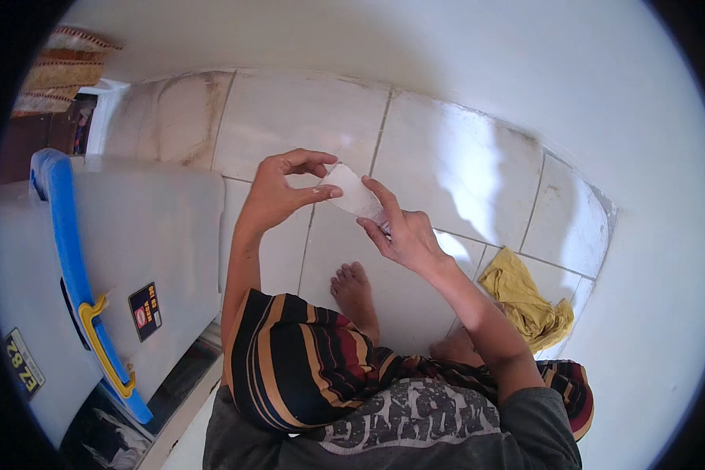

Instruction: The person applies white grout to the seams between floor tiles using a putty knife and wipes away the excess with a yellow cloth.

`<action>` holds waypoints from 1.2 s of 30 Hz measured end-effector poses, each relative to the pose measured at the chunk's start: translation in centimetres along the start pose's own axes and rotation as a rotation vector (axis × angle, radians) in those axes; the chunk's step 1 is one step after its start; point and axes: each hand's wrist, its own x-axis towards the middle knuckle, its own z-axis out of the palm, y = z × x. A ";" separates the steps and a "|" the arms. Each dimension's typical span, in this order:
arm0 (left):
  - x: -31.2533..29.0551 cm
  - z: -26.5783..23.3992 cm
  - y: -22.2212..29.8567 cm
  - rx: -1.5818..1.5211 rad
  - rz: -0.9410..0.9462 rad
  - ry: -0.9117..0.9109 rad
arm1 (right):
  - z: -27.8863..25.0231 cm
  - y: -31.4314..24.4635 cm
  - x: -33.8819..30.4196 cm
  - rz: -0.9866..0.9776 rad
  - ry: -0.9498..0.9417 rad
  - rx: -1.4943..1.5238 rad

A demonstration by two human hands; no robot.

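Observation:
Between my two hands is a small flat white piece, pale and dusty-looking, with a darker patch at its lower right end. Its exact kind I cannot make out. My left hand curls round its left end, thumb on the near side and fingers at the upper edge. The thumb and fingers of my right hand pinch its right end. Both hands are held above the tiled floor, out in front of my body.
A crumpled yellow cloth lies on the floor to the right. At the left stands a large whitish plastic box with a blue rim and a yellow latch. White walls close in ahead and on the right. My bare foot is below.

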 end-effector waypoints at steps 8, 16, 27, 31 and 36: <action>3.6 4.5 -3.2 -0.316 -0.035 0.133 | -1.4 1.6 -2.5 -0.019 0.049 -0.110; 5.1 7.1 -4.4 -0.401 -0.090 0.114 | -2.2 3.9 -5.0 0.207 -0.043 -0.042; 2.7 7.0 -5.5 -0.421 -0.167 -0.042 | -1.3 4.3 -4.8 0.150 0.071 0.055; 2.4 6.4 -5.0 -0.427 -0.202 0.038 | -1.6 4.4 -5.2 0.213 0.018 0.069; 1.7 7.7 -4.8 -0.301 -0.101 0.003 | -1.4 4.3 -4.8 0.182 0.001 0.058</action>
